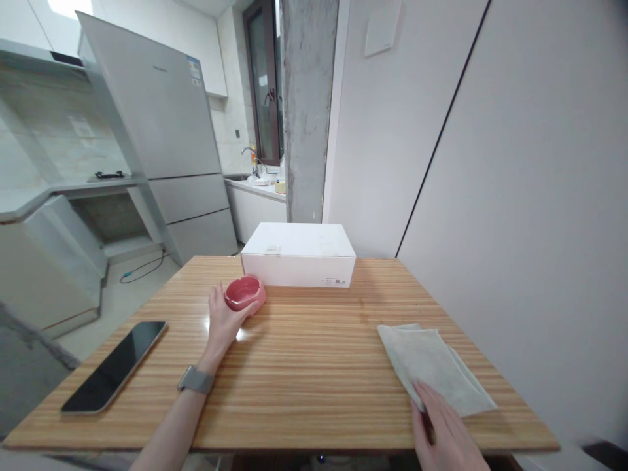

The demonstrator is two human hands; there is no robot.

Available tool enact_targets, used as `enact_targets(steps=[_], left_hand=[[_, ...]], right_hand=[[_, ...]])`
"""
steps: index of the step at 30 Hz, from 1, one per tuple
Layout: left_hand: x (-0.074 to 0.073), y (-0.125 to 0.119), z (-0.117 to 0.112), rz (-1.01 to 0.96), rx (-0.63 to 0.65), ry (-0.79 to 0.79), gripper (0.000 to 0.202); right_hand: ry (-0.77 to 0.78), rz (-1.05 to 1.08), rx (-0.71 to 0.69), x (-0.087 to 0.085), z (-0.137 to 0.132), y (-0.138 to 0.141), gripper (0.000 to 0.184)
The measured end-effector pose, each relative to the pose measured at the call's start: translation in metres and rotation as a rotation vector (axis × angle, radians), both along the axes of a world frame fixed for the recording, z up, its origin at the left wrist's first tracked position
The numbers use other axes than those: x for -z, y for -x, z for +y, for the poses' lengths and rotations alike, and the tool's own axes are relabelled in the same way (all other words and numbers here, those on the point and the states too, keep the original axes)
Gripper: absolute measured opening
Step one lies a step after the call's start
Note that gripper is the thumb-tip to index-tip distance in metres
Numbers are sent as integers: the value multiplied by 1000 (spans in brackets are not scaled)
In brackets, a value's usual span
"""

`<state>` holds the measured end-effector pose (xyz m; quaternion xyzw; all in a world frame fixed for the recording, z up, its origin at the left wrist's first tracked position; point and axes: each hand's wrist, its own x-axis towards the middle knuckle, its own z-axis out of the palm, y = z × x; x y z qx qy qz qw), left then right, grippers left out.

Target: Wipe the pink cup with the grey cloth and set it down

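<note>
My left hand (224, 322) reaches across the wooden table (304, 366) and grips a small pink bowl (244, 292), which is tilted on the tabletop just in front of a white box (298, 255). A grey watch band sits on that wrist. My right hand (444, 428) lies flat at the table's near right edge, fingers stretched out and resting on the near corner of a folded pale grey cloth (434, 366).
A black phone (116, 364) lies face up at the table's left side. A white wall runs along the right. Behind the table stand a grey fridge (161, 131), a concrete pillar (307, 111) and a kitchen counter with a sink tap (250, 155).
</note>
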<state>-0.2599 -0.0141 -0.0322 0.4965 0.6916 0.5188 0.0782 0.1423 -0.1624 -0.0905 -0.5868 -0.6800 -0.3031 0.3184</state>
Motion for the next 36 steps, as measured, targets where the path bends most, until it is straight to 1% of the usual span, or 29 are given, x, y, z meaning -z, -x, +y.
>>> enact_targets(steps=[1, 2, 3, 4, 5, 6, 7, 8, 9, 10, 11, 12, 13, 14, 16, 18, 19, 21, 24, 26, 29, 31, 33, 35, 36], left_hand=[[-5, -8, -7, 52, -18, -82, 92], [-10, -19, -15, 89, -4, -157, 81], [-14, -31, -24, 89, 51, -199, 67], [-16, -46, -34, 53, 152, -185, 53], [-17, -61, -45, -16, 280, -128, 44], [-16, -77, -55, -121, 425, -19, 42], [-14, -93, -66, -253, 563, 124, 47], [-11, -107, -75, -393, 680, 231, 55], [-7, -120, -83, -519, 777, 327, 60], [-4, -130, -90, -611, 840, 393, 63], [-1, -137, -95, -661, 876, 421, 63], [1, -140, -99, -666, 881, 418, 59], [3, -140, -101, -635, 857, 392, 54], [4, -137, -102, -583, 818, 360, 48], [3, -122, -103, -466, 724, 331, 39], [1, -101, -102, -373, 654, 358, 37], [0, -88, -102, -337, 630, 374, 39], [-3, -59, -102, -278, 585, 383, 44], [-5, -14, -103, -198, 498, 380, 48], [-2, 14, -105, -148, 423, 382, 49], [6, 48, -109, -61, 366, 414, 52], [11, 64, -112, 27, 330, 416, 51], [16, 76, -116, 125, 272, 416, 50], [19, 80, -120, 235, 214, 428, 47], [19, 78, -122, 309, 172, 428, 45]], right_hand=[[-3, -7, 31, -3, 0, 0, 38], [-4, -7, 71, -7, 1, 2, 37], [-2, 1, 108, -12, 3, 6, 37], [1, 15, 135, -18, 4, 11, 36], [3, 36, 139, -23, 7, 19, 35], [5, 61, 116, -29, 9, 29, 34], [-4, 89, 81, -33, 11, 41, 33], [-12, 119, 21, -36, 13, 55, 32], [-7, 160, -49, -37, 14, 70, 30], [3, 198, -122, -37, 14, 86, 28], [13, 233, -198, -36, 13, 102, 26], [26, 255, -289, -34, 11, 117, 25], [42, 263, -373, -32, 8, 131, 24], [57, 280, -435, -29, 4, 144, 25], [31, 335, -509, -24, -4, 163, 28], [-16, 370, -531, -21, -11, 171, 29], [-32, 381, -528, -20, -12, 170, 30], [-39, 389, -504, -19, -12, 161, 30], [-9, 349, -490, -19, -5, 135, 28], [-6, 305, -496, -18, 1, 117, 26], [-15, 286, -470, -16, 8, 98, 22], [-5, 283, -450, -14, 10, 91, 20], [17, 292, -425, -13, 12, 86, 19], [40, 307, -398, -14, 13, 84, 18], [55, 315, -384, -15, 13, 84, 18]])
